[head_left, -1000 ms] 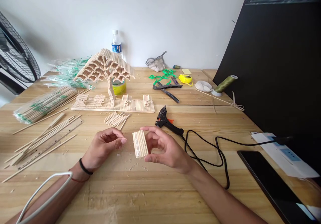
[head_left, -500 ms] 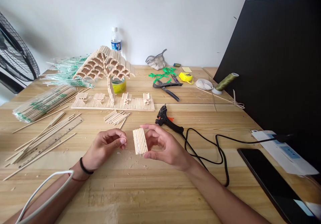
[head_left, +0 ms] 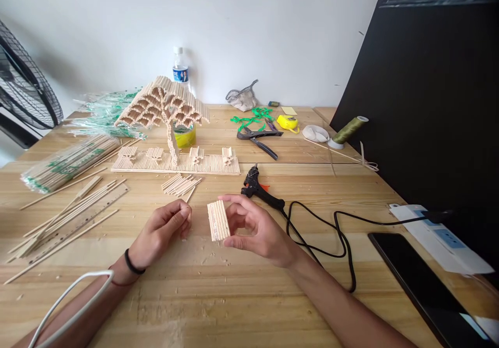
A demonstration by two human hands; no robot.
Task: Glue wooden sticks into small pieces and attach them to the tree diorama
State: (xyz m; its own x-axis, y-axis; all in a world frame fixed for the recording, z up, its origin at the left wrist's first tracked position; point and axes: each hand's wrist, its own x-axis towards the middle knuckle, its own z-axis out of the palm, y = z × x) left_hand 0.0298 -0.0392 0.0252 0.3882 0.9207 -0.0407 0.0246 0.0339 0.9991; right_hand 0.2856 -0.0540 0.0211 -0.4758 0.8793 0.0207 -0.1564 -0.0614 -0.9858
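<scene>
Compared with half a second ago, the left hand (head_left: 161, 228) has folded up: the thumb and forefinger, which reached out toward the right, are now drawn back, and the gap between that hand and the small panel of sticks (head_left: 219, 220) is wider. The right hand (head_left: 257, 231) and the panel have hardly moved. The glue gun (head_left: 260, 188) lies in the same spot on the table (head_left: 234, 296).

The right hand is partly open, its thumb and fingers spread just as far as the panel is tall. Fingers at the top edge and the thumb at the bottom corner hold the panel, which stands nearly upright, a little tilted, between the two hands. A shiny streak runs down its face. The left hand is closed, thumb against curled fingers; whether anything small is inside cannot be told.

Beyond the hands lies a pile of short sticks (head_left: 180, 183), and behind that stands a model tree (head_left: 172, 142) on a long stick base (head_left: 210, 166). Longer sticks (head_left: 66, 218) lie to the left, and a phone (head_left: 421, 285) lies to the right.
</scene>
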